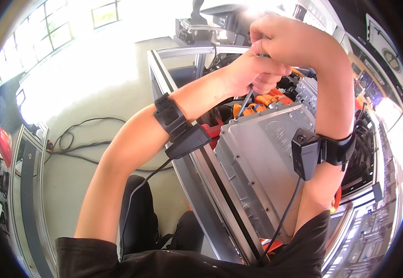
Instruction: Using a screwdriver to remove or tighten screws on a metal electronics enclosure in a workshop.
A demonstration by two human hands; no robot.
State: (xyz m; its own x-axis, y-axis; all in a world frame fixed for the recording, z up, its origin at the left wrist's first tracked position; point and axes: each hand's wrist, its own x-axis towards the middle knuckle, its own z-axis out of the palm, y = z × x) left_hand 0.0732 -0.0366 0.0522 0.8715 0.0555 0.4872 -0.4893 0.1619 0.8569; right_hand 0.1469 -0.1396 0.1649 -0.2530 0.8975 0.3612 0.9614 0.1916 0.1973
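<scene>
My left hand (259, 74) is closed around a hand tool with a thin dark metal shaft (245, 103). The shaft slants down from the fist to the far left corner of a flat grey metal cover (261, 139), where its tip meets the edge. Just above, my right hand (282, 41) has its fingers curled at the tool's upper end. Most of the handle is hidden by the two hands, so its exact kind does not show. Bolts line the rim of the cover.
Orange connectors (266, 99) and a finned metal housing (307, 90) lie beyond the cover. An aluminium frame (210, 173) surrounds the assembly. Black cables (78, 152) run over the floor at left. Each forearm wears a strapped black device, the left one (187, 141) trailing a cord.
</scene>
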